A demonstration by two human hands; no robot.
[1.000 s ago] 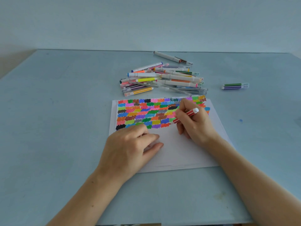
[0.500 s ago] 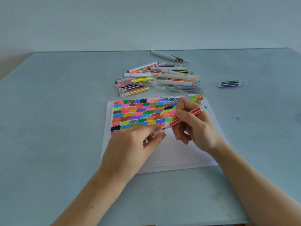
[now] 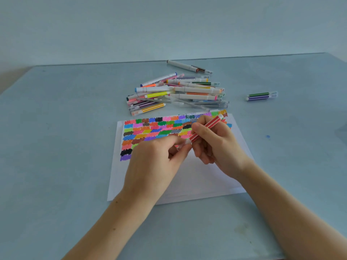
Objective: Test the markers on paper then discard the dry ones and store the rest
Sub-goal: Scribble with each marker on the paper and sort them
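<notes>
Grip: right hand (image 3: 216, 143) holds the red marker (image 3: 205, 129) over the paper (image 3: 197, 177); left hand (image 3: 155, 164) pinches its clear cap (image 3: 183, 145).
Change: a second ago the left hand lay flat.
Count: two markers (image 3: 261, 96) apart, one pile (image 3: 176, 91).

Red-striped marker (image 3: 204, 129) tilts above the swatch-covered paper (image 3: 197, 177), its cap seemingly on.

right hand (image 3: 212, 141) lifted the red-and-white striped marker (image 3: 205, 128) off the paper, and left hand (image 3: 155, 162) came up to pinch its clear cap (image 3: 183, 146)
</notes>
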